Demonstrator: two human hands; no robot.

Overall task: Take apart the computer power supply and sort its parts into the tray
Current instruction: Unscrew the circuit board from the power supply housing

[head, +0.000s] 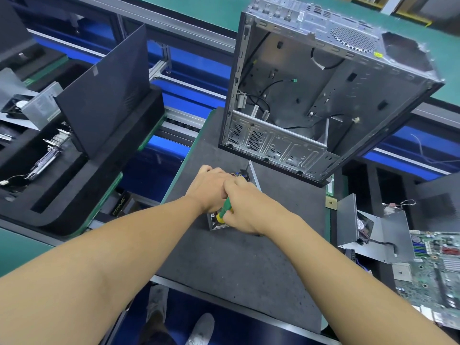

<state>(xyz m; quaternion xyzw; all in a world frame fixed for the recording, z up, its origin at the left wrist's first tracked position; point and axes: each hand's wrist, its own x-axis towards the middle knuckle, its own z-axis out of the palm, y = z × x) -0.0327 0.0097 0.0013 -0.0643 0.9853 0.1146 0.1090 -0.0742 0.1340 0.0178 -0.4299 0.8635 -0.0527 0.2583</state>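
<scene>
Gripping green screwdriver (225, 210), right hand (246, 206) over power supply (214, 224)

Grey mat (236, 260) with 1 case (311, 95), 1 power supply (213, 223)

Bright, even overhead light, soft shadows. Sharp at centre; strong wide-angle bending at edges, slight glare on case (323, 78) metal.

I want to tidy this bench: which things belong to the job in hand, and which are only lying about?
In use: power supply, screwdriver, left hand, right hand, foam tray.
Lying about: computer case, motherboard, side panel.
</scene>
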